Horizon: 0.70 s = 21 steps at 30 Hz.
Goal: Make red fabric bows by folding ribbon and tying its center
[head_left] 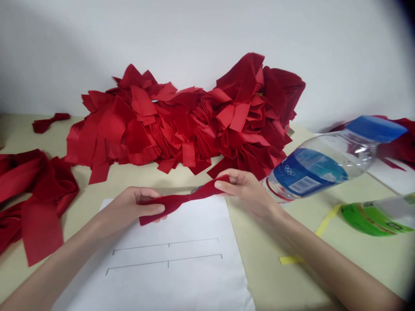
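Observation:
A red ribbon bow (186,198), narrowed at its middle, stretches between my two hands above a sheet of white paper (194,285). My left hand (134,208) pinches its left end between thumb and fingers. The right end is gripped the same way by my right hand (244,190), which is a little higher, so the bow tilts slightly. Two ruled lines with end and middle ticks are drawn on the paper below it. Behind my hands lies a large heap of red ribbon pieces (181,125).
A clear bottle with a blue cap and label (308,172) stands right of my right hand. Beyond my right forearm are a green-labelled bottle (379,218) and yellow tape (292,260). Loose red ribbon (42,216) lies left; a small red bow (50,122) is farther back.

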Available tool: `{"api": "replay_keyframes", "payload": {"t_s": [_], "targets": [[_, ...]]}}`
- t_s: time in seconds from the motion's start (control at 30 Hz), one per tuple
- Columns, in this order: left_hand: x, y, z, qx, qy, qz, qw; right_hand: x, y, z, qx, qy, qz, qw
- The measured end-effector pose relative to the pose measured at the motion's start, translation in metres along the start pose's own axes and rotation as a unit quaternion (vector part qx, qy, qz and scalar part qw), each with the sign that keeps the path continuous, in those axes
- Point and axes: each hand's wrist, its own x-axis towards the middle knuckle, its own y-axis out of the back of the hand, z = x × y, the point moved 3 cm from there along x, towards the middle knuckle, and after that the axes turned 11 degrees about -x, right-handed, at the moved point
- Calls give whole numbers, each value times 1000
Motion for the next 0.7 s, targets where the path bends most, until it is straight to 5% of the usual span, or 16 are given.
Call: {"api": "replay_keyframes", "payload": {"t_s": [0.23,0.43,0.7], "targets": [[7,20,-2,-137,9,18,990,1,-1,2,-44,-17,11,999],[4,33,1,-109,-18,69,991,5,3,8,-105,3,38,994],[2,38,7,-84,-22,70,994,6,1,9,-90,-8,22,996]]}}
